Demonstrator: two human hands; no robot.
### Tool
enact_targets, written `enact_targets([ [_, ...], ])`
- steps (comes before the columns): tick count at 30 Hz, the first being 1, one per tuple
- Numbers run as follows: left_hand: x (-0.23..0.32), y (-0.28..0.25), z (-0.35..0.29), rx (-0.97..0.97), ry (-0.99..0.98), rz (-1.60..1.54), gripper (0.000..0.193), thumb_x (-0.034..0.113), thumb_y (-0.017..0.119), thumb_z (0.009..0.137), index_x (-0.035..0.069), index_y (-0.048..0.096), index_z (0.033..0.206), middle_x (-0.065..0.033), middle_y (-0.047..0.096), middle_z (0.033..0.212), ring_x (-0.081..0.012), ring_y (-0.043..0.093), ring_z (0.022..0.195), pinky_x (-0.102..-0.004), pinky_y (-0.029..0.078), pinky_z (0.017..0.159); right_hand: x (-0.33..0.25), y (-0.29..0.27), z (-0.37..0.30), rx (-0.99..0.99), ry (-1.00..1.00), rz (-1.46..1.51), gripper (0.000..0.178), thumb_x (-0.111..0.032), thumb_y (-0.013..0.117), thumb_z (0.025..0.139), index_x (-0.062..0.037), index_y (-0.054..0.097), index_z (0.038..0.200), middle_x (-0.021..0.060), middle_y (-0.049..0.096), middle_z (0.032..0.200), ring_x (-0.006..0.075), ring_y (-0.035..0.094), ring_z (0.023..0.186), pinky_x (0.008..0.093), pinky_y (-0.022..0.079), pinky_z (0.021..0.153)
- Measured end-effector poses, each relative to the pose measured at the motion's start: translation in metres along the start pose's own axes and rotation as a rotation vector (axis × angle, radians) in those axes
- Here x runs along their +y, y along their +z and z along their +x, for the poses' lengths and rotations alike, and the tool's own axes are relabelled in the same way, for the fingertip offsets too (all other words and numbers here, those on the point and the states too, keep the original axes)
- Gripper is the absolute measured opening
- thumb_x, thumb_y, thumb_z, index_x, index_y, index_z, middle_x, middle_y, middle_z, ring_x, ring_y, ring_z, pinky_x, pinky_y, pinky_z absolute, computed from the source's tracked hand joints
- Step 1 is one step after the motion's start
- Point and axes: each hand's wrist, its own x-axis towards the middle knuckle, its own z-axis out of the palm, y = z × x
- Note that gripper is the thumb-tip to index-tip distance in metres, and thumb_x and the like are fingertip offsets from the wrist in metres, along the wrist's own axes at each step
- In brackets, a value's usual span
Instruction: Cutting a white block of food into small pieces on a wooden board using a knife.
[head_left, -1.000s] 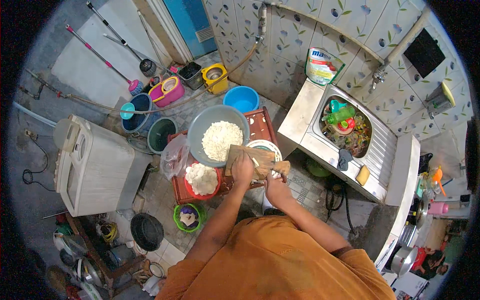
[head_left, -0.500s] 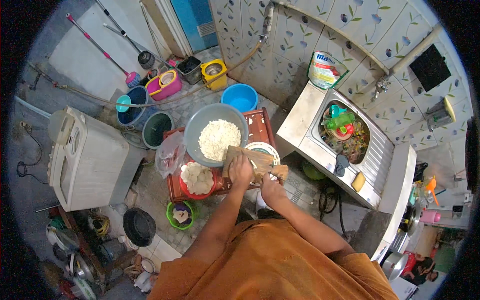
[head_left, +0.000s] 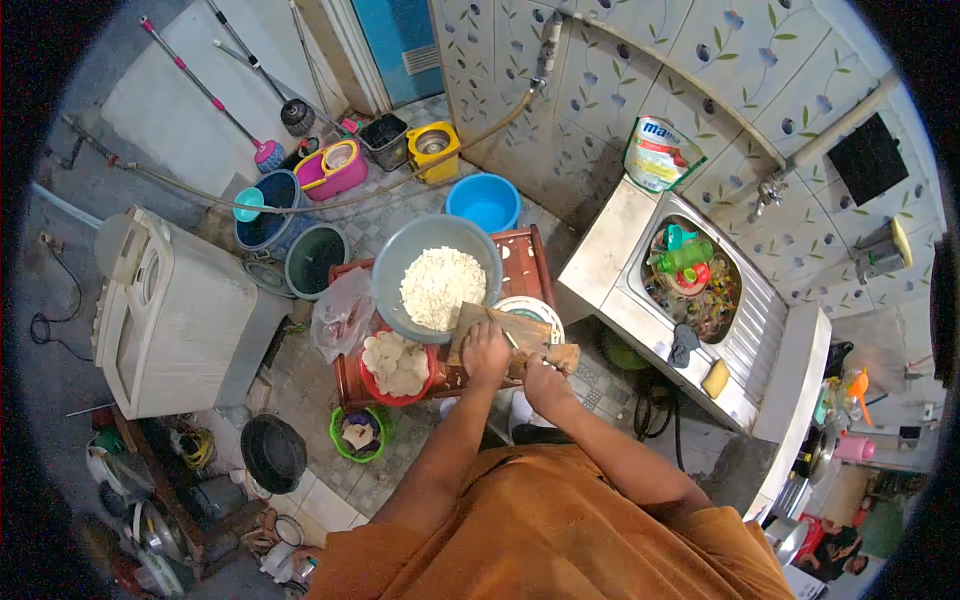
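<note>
A wooden cutting board rests between the grey basin and me, its short handle pointing right. My left hand is closed and pressed down on the board; what lies under its fingers is hidden. My right hand is wrapped round what looks like a knife, its blade barely visible over the board's right part. A thin white sliver lies on the board between the hands. Chopped white pieces fill the grey basin just beyond. Pale round slices sit in a red basin left of my left hand.
A red-brown low table bears these, with a clear plastic bag and a white plate. A green basket stands on the floor. A washing machine is left; a counter sink with dishes is right.
The view has shifted slightly. My right hand has moved a little nearer to me, and a white sliver now shows between the hands. My left hand stays on the board.
</note>
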Motion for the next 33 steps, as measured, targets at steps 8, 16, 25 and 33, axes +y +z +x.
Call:
enact_targets([
  [8, 0.004, -0.009, 0.010, -0.009, -0.053, -0.001, 0.015, 0.014, 0.051, 0.079, 0.008, 0.063, 0.086, -0.0092, 0.062, 0.093, -0.0263, 0.057, 0.095, -0.0392, 0.046, 0.082, 0.013, 0.024, 0.022, 0.042, 0.052, 0.107, 0.026, -0.025, 0.044, 0.095, 0.0005, 0.047, 0.100, 0.0274, 0.064, 0.084, 0.0427, 0.064, 0.078, 0.0523, 0.050, 0.070],
  [16, 0.002, -0.005, 0.005, 0.167, 0.016, 0.011, 0.014, 0.016, 0.052, 0.079, 0.009, 0.063, 0.082, -0.0081, 0.063, 0.086, -0.0256, 0.059, 0.089, -0.0394, 0.048, 0.075, 0.019, 0.020, 0.004, 0.034, 0.026, 0.089, 0.029, -0.027, 0.045, 0.095, -0.0007, 0.044, 0.105, 0.0280, 0.063, 0.080, 0.0452, 0.063, 0.077, 0.0544, 0.050, 0.070],
  [25, 0.007, -0.004, 0.003, 0.158, 0.014, 0.052, 0.012, 0.016, 0.053, 0.078, 0.008, 0.062, 0.081, -0.0085, 0.062, 0.088, -0.0265, 0.058, 0.090, -0.0397, 0.046, 0.078, 0.035, 0.040, 0.014, 0.065, 0.032, 0.194, 0.032, -0.029, 0.045, 0.095, 0.0015, 0.045, 0.104, 0.0264, 0.063, 0.074, 0.0432, 0.063, 0.072, 0.0508, 0.050, 0.068],
  [33, 0.005, -0.007, 0.009, 0.109, -0.088, -0.030, 0.014, 0.012, 0.052, 0.079, 0.006, 0.064, 0.083, -0.0121, 0.063, 0.092, -0.0291, 0.060, 0.092, -0.0409, 0.049, 0.078, 0.028, 0.052, 0.010, 0.150, 0.079, 0.137, 0.031, -0.032, 0.044, 0.095, -0.0028, 0.045, 0.104, 0.0262, 0.064, 0.075, 0.0455, 0.063, 0.074, 0.0528, 0.047, 0.074],
])
